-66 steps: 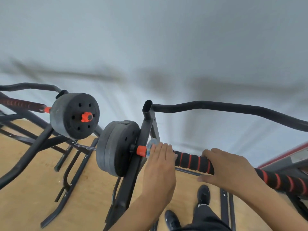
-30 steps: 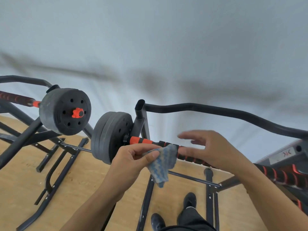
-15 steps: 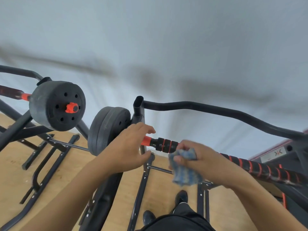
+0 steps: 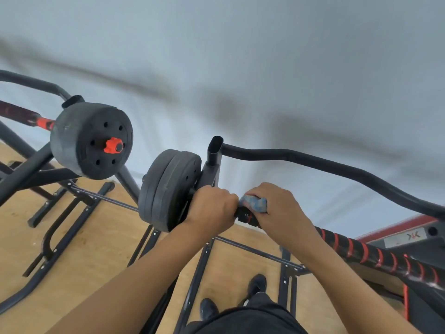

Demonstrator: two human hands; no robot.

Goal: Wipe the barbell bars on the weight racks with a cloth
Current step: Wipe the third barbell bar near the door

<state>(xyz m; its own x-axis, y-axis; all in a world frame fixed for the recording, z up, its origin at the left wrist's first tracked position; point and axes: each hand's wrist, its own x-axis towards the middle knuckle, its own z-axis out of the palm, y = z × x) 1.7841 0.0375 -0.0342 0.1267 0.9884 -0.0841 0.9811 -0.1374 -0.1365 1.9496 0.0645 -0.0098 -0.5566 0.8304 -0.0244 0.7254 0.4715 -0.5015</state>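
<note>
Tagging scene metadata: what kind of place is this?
Probably a small gym or home workout room: black weight plates on a striped barbell bar, resting on a black steel rack, with a second loaded rack beside it on a wooden floor.

Both forearms bare, reaching forward from lower edge of view, converging toward centre. Left grip back-of-hand up, fingers curled over barbell bar, thumb hidden. Right grip just beside left, knuckles nearly touching it, fingers wrapped over same bar and clamping blue cloth against it, cloth bunched at index-finger side. Both wrists roughly straight.
</note>
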